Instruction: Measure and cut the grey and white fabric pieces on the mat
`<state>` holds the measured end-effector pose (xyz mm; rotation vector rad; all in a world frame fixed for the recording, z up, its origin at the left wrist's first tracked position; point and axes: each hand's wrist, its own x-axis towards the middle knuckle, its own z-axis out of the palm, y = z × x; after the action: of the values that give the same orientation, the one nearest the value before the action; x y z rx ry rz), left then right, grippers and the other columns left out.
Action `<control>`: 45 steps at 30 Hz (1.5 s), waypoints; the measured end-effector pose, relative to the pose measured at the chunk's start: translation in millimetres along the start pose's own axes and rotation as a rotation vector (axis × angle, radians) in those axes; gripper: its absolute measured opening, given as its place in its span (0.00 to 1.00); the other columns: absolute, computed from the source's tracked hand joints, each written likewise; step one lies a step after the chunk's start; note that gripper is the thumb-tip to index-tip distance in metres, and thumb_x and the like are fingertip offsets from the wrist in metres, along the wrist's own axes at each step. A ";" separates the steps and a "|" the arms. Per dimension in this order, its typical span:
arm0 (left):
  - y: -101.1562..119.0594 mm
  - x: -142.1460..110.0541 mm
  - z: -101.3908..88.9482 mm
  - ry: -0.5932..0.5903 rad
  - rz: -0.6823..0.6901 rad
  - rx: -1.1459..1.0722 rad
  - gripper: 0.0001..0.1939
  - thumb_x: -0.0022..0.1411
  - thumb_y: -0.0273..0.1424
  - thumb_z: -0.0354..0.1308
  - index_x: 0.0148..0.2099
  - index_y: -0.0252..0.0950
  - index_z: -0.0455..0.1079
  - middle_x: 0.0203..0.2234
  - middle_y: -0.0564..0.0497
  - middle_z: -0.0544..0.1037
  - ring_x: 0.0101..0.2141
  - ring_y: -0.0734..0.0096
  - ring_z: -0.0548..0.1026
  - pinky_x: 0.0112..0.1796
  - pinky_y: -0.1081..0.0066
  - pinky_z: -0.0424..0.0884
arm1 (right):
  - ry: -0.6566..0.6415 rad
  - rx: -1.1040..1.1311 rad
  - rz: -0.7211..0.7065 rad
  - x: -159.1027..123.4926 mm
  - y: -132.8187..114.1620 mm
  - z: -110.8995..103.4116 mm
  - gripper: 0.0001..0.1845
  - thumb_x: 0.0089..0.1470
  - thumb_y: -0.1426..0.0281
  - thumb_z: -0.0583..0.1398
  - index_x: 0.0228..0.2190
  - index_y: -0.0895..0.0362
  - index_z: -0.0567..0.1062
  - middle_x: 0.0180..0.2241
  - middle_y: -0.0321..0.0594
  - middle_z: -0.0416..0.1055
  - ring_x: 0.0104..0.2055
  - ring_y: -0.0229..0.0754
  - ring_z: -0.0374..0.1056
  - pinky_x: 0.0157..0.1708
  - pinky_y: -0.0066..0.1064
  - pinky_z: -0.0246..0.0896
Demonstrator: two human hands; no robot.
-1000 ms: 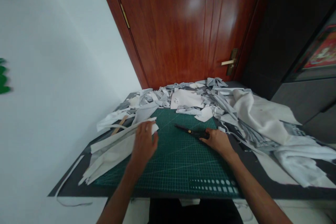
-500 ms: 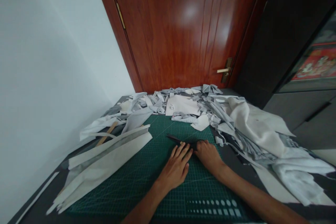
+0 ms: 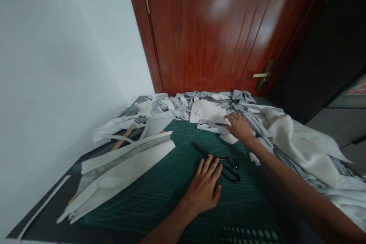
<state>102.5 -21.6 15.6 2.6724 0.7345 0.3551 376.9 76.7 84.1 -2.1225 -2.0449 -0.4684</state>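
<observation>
The left hand (image 3: 203, 187) is lying open and spread on the green cutting mat (image 3: 148, 202), nearest the scissors (image 3: 213, 156), whose blades are pointing up-left; the right hand (image 3: 238, 126) is resting on fabric scraps (image 3: 211, 128), its grip unclear.

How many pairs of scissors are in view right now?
1: the black-handled scissors lie on the green cutting mat, by the left hand. More could be hidden under the fabric scraps.
</observation>
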 end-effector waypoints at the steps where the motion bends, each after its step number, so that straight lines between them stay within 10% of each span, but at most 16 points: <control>1: 0.2 -0.5 -0.6 -0.001 -0.015 -0.011 0.37 0.70 0.30 0.52 0.77 0.35 0.48 0.76 0.46 0.45 0.75 0.54 0.38 0.73 0.45 0.42 | -0.037 -0.015 -0.028 12.4 5.8 7.1 0.23 0.64 0.71 0.59 0.59 0.60 0.74 0.59 0.55 0.73 0.59 0.58 0.67 0.56 0.44 0.60; 8: 1.7 -2.8 -6.8 0.065 -0.082 -0.090 0.37 0.67 0.31 0.54 0.75 0.30 0.51 0.75 0.38 0.50 0.75 0.50 0.43 0.72 0.43 0.42 | 0.002 -0.031 -0.065 54.3 16.5 18.3 0.19 0.68 0.71 0.53 0.50 0.60 0.82 0.46 0.53 0.82 0.50 0.55 0.74 0.52 0.44 0.61; 17: -8.0 -7.9 -7.3 0.209 -0.053 -0.097 0.32 0.71 0.30 0.50 0.75 0.35 0.53 0.73 0.41 0.56 0.74 0.54 0.48 0.72 0.43 0.45 | 0.498 0.132 0.295 96.5 30.7 -138.4 0.27 0.70 0.58 0.54 0.50 0.68 0.80 0.44 0.64 0.80 0.41 0.53 0.74 0.40 0.40 0.59; 26: 20.2 -1.1 -29.5 0.635 -0.097 -0.380 0.53 0.70 0.45 0.60 0.78 0.43 0.25 0.77 0.39 0.37 0.75 0.49 0.41 0.71 0.45 0.48 | -0.104 0.646 -0.172 11.2 -2.6 -230.6 0.23 0.60 0.51 0.63 0.37 0.59 0.85 0.29 0.41 0.80 0.28 0.41 0.71 0.29 0.31 0.63; 31: 31.6 -10.3 -41.8 0.872 -0.270 -0.856 0.58 0.62 0.52 0.66 0.78 0.44 0.32 0.75 0.36 0.47 0.73 0.47 0.52 0.70 0.46 0.51 | -0.428 1.002 -0.313 -44.3 -17.9 -236.3 0.25 0.54 0.47 0.67 0.35 0.57 0.84 0.28 0.35 0.78 0.26 0.36 0.69 0.25 0.26 0.61; 36: 26.9 -40.2 -25.2 0.501 -0.428 -1.469 0.51 0.47 0.63 0.71 0.61 0.30 0.71 0.53 0.32 0.80 0.54 0.44 0.78 0.57 0.52 0.73 | -0.591 1.155 -0.382 -87.3 -17.8 -205.6 0.24 0.52 0.49 0.70 0.35 0.59 0.85 0.30 0.38 0.79 0.29 0.37 0.71 0.27 0.25 0.64; 40: 26.9 -52.1 -38.6 0.526 -0.488 -1.227 0.37 0.51 0.56 0.73 0.51 0.31 0.79 0.47 0.38 0.84 0.47 0.49 0.82 0.49 0.57 0.78 | -0.526 1.193 -0.269 -102.0 -12.2 -183.4 0.25 0.55 0.47 0.67 0.36 0.57 0.84 0.30 0.38 0.80 0.29 0.39 0.73 0.27 0.27 0.66; 45: 25.8 -66.7 -124.4 0.653 -0.368 -0.591 0.19 0.65 0.46 0.63 0.44 0.36 0.83 0.43 0.44 0.86 0.47 0.51 0.82 0.52 0.54 0.77 | -0.041 1.071 -0.291 -118.5 -11.7 -179.8 0.17 0.60 0.53 0.66 0.36 0.53 0.86 0.35 0.42 0.82 0.38 0.45 0.75 0.38 0.35 0.70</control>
<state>17.9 -45.4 129.0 1.8086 1.0696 1.1589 342.6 -93.0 212.7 -1.1967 -1.9277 0.5513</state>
